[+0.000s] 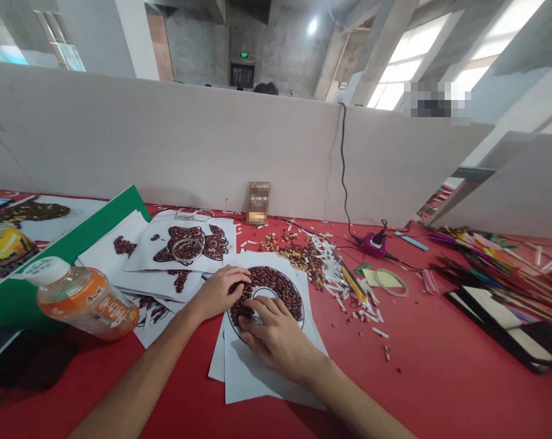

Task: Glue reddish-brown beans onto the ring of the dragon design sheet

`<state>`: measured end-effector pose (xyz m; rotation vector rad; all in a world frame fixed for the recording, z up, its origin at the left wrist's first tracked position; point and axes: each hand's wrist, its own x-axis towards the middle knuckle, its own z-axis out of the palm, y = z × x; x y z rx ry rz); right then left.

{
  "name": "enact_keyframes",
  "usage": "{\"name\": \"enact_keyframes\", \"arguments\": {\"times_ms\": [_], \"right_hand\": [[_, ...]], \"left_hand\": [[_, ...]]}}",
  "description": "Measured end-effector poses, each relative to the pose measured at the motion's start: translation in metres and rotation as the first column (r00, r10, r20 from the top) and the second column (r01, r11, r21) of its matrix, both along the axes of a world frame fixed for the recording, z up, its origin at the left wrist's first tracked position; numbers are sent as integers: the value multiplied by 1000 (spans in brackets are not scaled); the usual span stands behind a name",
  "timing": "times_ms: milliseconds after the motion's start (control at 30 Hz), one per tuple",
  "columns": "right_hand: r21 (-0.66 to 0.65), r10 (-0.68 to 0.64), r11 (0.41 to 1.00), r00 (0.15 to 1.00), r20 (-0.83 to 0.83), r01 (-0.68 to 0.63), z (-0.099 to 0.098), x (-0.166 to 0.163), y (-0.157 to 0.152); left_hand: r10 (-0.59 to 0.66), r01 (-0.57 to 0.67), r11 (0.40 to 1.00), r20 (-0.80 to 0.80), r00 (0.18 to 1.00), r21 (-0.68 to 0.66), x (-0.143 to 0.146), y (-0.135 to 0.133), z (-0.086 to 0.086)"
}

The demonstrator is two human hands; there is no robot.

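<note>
A white sheet of paper (276, 381) lies before me, with a printed ring on it filled with dark red beans (283, 286). The ring's round middle is partly bare paper. My left hand (219, 292) rests at the ring's upper left edge, fingers bent and slightly apart over the beans. Across the lower left part of the ring lies my right hand (276, 332), its fingers stretched out and apart, tips touching the beans. Some beans are hidden beneath both hands. I see nothing held in either hand.
Loose yellow kernels (298, 256) and white paper scraps (326, 259) surround a yellow cutter (353, 283). An orange drink bottle (93, 302) stands left, near bean-covered pictures (141, 250). Tape rings, a purple power adapter (374, 244) and colourful craft stems (499, 256) lie farther off. A white partition (189, 146) rises behind.
</note>
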<state>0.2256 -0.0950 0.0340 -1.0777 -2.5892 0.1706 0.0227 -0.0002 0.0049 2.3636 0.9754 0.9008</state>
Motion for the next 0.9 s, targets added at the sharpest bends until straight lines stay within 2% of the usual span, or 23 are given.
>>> {"name": "enact_keyframes", "arguments": {"times_ms": [100, 200, 300, 433, 533, 633, 767, 900], "right_hand": [[-19, -17, 1000, 998, -61, 16, 2, 11, 13], [-55, -198, 980, 967, -163, 191, 5, 40, 48], [-116, -448, 891, 891, -67, 439, 12, 81, 99], [-103, -566, 819, 824, 20, 565, 21, 119, 160], [-109, -598, 788, 795, 101, 606, 20, 121, 187], [-116, -612, 766, 772, 170, 633, 13, 109, 201], [-121, -647, 725, 730, 219, 678, 7, 97, 209], [-120, -677, 709, 718, 162, 695, 14, 95, 205]], "left_hand": [[1, -1, 1000, 3, 1000, -6, 0, 0, -1], [5, -5, 1000, -14, 1000, -24, 0, 0, -1], [10, -11, 999, -24, 1000, -41, 0, 0, -1], [11, -12, 999, -26, 1000, -47, 0, 0, -2], [8, -9, 999, -22, 1000, -32, 0, 1, -3], [4, -4, 1000, -16, 1000, -20, -1, 2, -4], [6, -6, 1000, -3, 1000, -26, -1, 1, -4], [0, 0, 1000, 3, 1000, -31, -1, 1, -3]]}}
